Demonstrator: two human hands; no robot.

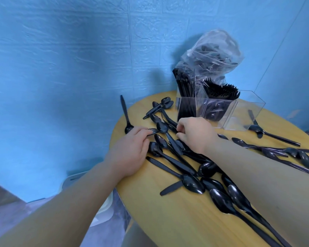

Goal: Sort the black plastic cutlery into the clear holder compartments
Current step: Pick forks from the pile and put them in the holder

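Several black plastic spoons, forks and knives [175, 163] lie scattered over the round wooden table [168, 220]. The clear holder [219, 107] stands at the back; its left compartment has knives, the middle one forks, and the right one looks bare. My left hand [130, 150] pinches a black fork [152, 131] at the table's left edge, its tines poking out past my fingers. My right hand [196, 134] hovers low over the pile just in front of the holder, fingers curled; whether it holds a piece is hidden.
A clear plastic bag [212, 56] of more black cutlery stands behind the holder against the blue wall. One spoon [126, 114] overhangs the table's far left edge. More spoons [292, 154] lie to the right under my forearm.
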